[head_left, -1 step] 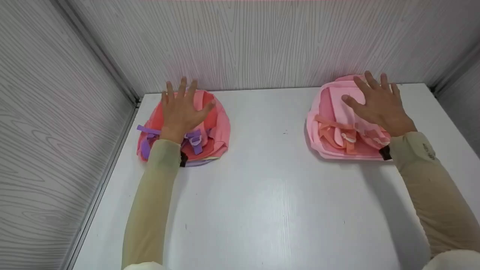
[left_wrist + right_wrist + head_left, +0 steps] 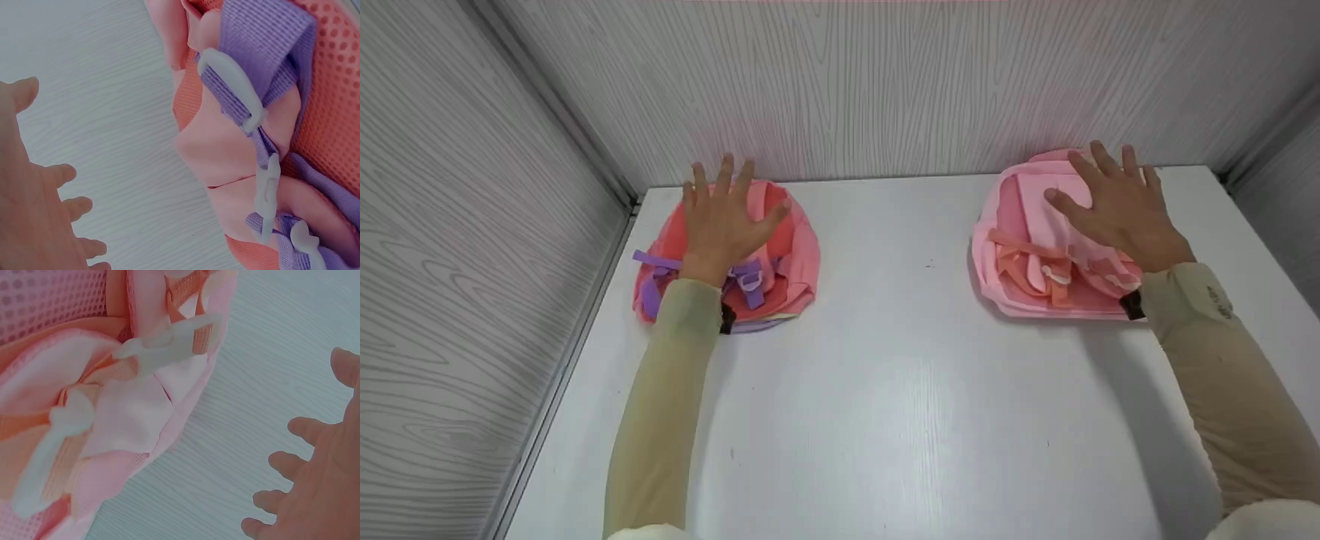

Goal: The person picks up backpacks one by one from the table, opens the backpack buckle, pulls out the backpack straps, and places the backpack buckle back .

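Note:
In the head view, a coral-pink backpack [image 2: 805,255] with purple straps lies at the back left of the white table. My left hand [image 2: 718,229] is held over it, palm down with fingers spread. A light pink backpack [image 2: 1039,199] with orange straps lies at the back right, partly covered by my right hand [image 2: 1129,214], whose fingers are also spread. Neither hand grips anything. The left wrist view shows a purple strap [image 2: 267,39] and a pale plastic buckle [image 2: 236,84] up close. A whitish buckle [image 2: 169,346] on orange webbing appears in the right wrist view.
The white tabletop [image 2: 877,360] stretches between the two bags and toward me. A grey wood-grain panel [image 2: 870,90] rises behind the bags, and another panel [image 2: 457,262] stands along the left edge. A third wall is at the far right.

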Tool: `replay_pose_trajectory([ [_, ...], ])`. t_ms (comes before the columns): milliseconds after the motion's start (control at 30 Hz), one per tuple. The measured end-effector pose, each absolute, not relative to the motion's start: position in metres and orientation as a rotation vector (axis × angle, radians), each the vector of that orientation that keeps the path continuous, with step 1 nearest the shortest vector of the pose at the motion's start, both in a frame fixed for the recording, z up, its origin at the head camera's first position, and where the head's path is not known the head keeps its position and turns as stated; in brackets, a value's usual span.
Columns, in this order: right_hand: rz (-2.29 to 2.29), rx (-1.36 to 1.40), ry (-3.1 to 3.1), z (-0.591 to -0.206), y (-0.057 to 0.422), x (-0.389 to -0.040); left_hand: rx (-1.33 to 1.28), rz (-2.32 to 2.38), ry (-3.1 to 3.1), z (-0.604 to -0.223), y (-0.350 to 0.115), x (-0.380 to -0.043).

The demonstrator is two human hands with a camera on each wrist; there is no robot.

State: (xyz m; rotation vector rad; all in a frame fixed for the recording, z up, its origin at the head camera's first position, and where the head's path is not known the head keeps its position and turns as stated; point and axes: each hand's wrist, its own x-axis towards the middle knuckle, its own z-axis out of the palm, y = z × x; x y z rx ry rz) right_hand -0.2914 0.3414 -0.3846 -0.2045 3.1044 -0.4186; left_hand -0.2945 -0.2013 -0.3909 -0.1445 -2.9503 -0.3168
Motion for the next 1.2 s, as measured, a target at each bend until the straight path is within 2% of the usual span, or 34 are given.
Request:
replay_pose_trajectory([
  [367, -0.489, -0.184, 3.182, -0.375, 0.372, -0.285, -0.208, -0.424, -2.900, -0.392, -0.172, -0.294],
  [767, -0.617, -0.068, 3.102, -0.379, 0.411, -0.269, -0.344, -0.518, -2.858, -0.403, -0.121, -0.284],
  [1200, -0.768, -0.070, 3.046, -0.387, 0.437, -0.260, -0.444, -0.797, -2.885, -0.414, -0.069, -0.276],
])
